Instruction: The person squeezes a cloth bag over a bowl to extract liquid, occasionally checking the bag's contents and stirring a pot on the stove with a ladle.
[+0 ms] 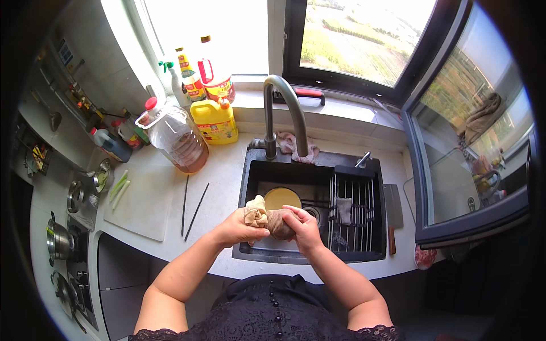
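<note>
A cloth bundle (281, 223), dark and damp-looking at its rounded end, is held between my two hands above the sink. My left hand (239, 228) grips it at the gathered neck, where pale folded cloth (256, 212) sticks up. Around the rounded end curl the fingers of my right hand (305, 230). What the cloth contains is hidden. Beyond the bundle, a round vessel (282, 197) with a yellowish inside or contents sits in the black sink (290, 168); my hands cover its near part.
A metal rack (356, 230) spans the sink's right side, under a curved faucet (286, 83). A cleaver (393, 204) lies right of the sink. Leftward are black chopsticks (196, 211), a cutting board (147, 209) with scallion pieces (119, 192), and a large jug (179, 140). An open window sash (469, 140) juts in.
</note>
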